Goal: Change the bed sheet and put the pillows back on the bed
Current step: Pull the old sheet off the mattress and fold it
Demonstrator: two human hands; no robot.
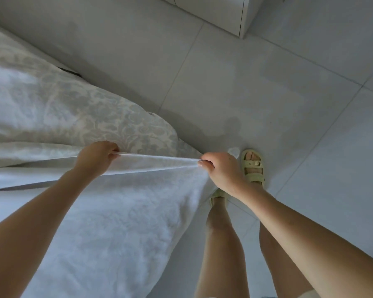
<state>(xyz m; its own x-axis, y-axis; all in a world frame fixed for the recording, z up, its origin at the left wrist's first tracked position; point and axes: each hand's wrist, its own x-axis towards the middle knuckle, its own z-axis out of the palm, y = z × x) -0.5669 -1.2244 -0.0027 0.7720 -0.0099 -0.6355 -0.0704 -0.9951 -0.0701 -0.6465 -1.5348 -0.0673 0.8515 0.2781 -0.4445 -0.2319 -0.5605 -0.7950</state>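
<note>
A white bed sheet (121, 211) with a faint woven pattern hangs in front of me, its top edge stretched taut between both hands. My left hand (95, 158) grips the edge with curled fingers. My right hand (220, 171) pinches the same edge farther right, near the sheet's corner. Behind the sheet lies the mattress (78, 112), covered in a grey-and-cream damask pattern, its rounded corner just above the stretched edge. No pillows are in view.
Pale grey floor tiles (267, 87) fill the right and top. A white cabinet (224, 11) stands at the top right. My legs and feet in pale green sandals (253, 166) stand beside the mattress corner.
</note>
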